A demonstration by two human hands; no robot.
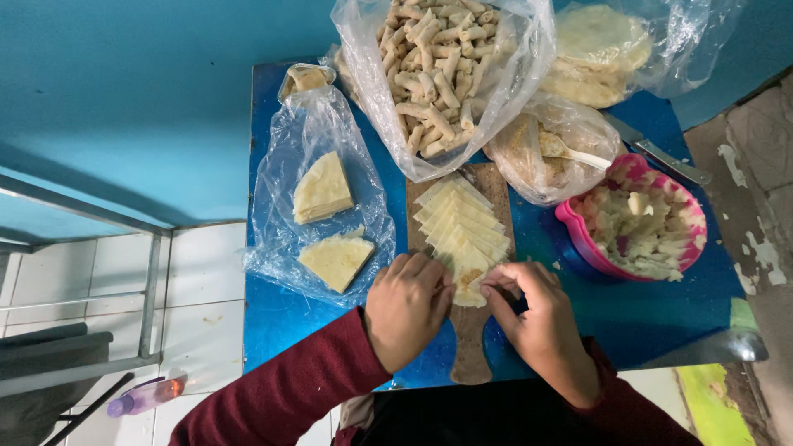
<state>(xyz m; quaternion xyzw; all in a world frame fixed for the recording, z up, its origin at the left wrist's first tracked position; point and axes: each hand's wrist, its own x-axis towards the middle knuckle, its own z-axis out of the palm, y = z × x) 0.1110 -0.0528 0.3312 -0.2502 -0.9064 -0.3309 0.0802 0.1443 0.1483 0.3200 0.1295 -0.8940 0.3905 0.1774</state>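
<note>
My left hand (406, 307) and my right hand (535, 312) meet over the near end of a wooden board (471, 347). Their fingertips pinch the nearest pale dough wrapper (469, 285), which has a bit of crumbly filling on it. Behind it, a row of overlapping wrappers (459, 221) runs up the board. Both sleeves are dark red.
The blue table (281, 314) carries a clear bag with wedge-shaped wrapper stacks (324, 190), a big bag of rolled pieces (434, 70), a bag of crumbs with a spoon (549, 153), a pink bowl of filling (640, 223), a bag of round wrappers (599, 49), a knife (661, 153). Tiled floor lies left.
</note>
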